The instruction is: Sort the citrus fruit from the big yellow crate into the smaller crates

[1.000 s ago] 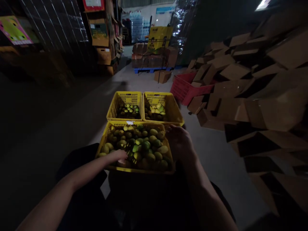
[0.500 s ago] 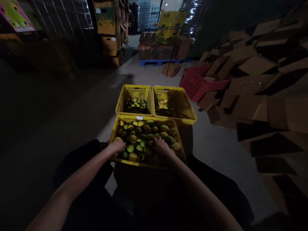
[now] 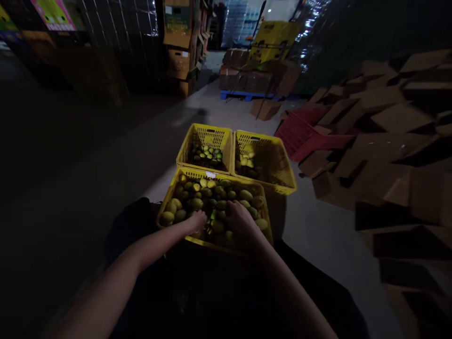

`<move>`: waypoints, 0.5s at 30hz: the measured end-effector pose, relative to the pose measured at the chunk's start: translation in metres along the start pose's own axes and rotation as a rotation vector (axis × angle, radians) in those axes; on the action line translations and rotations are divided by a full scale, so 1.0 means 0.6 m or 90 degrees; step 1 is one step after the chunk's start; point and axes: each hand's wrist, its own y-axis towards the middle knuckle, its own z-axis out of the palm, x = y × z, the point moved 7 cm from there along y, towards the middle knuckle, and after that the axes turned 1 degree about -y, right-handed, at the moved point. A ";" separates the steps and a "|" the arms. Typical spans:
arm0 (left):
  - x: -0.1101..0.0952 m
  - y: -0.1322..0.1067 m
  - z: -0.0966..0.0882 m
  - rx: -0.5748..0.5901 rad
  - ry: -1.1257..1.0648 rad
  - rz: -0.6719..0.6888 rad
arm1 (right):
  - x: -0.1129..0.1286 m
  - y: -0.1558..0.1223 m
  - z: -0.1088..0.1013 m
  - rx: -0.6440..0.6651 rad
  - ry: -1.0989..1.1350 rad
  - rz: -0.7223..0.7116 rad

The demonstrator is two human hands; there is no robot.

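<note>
The near yellow crate (image 3: 226, 248) is filled with green and yellow oval fruits (image 3: 197, 203) that look like lemons. My left hand (image 3: 197, 222) is low among the fruits near the crate's front side, fingers curled downward. What lies under those fingers is hidden. To its right, my right hand (image 3: 240, 216) reaches into the same pile with bent, closed fingers. Its fingertips touch the fruits around the middle, but its grip is too dark to make out.
Behind stand two more yellow crates, the left one (image 3: 179, 151) with green fruits, the right one (image 3: 278, 181) with a few yellowish ones. A red crate (image 3: 300, 136) and heaped cardboard boxes (image 3: 381, 155) fill the right. Farther back is a blue pallet (image 3: 247, 95) with loaded boxes.
My left hand has moved right, from the crate's left side toward its middle, and now covers green fruits seen before. My right hand stays nearly in place. The view has shifted slightly left.
</note>
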 end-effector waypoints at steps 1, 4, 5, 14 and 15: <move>-0.004 0.007 0.007 0.004 0.033 -0.010 | 0.000 -0.008 -0.012 -0.009 -0.009 -0.003; -0.008 0.025 0.025 0.007 0.113 -0.035 | -0.011 -0.034 -0.047 -0.037 -0.026 0.003; -0.008 0.029 0.031 0.006 0.134 -0.045 | -0.017 -0.042 -0.057 -0.046 -0.028 0.008; -0.004 0.035 0.049 -0.045 0.210 -0.113 | -0.068 -0.084 -0.085 -0.084 0.034 0.063; -0.005 0.034 0.047 -0.046 0.207 -0.113 | -0.070 -0.085 -0.087 -0.092 0.044 0.063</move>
